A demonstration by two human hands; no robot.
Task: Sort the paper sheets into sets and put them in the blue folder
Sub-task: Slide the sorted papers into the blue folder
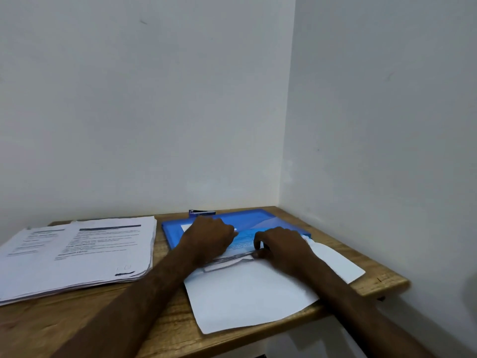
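Lower centre-right, on grainy wooden surface (160,332): translucent blue plastic folder (258,219), flat, rectangular. Smooth white sheets (245,295) jut from its near edge, half inside. Right hand (281,246) fingers pinch folder's near edge. Left hand (209,236) fingers curled atop folder; grip hidden. Lower left: thick printed stack (77,254), edges fanned.

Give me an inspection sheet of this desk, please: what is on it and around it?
Surface: wooden table set in a corner.
Job's things: blue folder flat at the back; white sheets partly inside it, reaching the table's near edge; printed stack to the left, apart from the folder.
Clutter: stapler behind the folder, by the wall.
Hands: left hand curled over the folder, grip hidden; right hand pinches the sheets at the folder's mouth.
Cables: nothing seen.
Surroundings: bare white walls.
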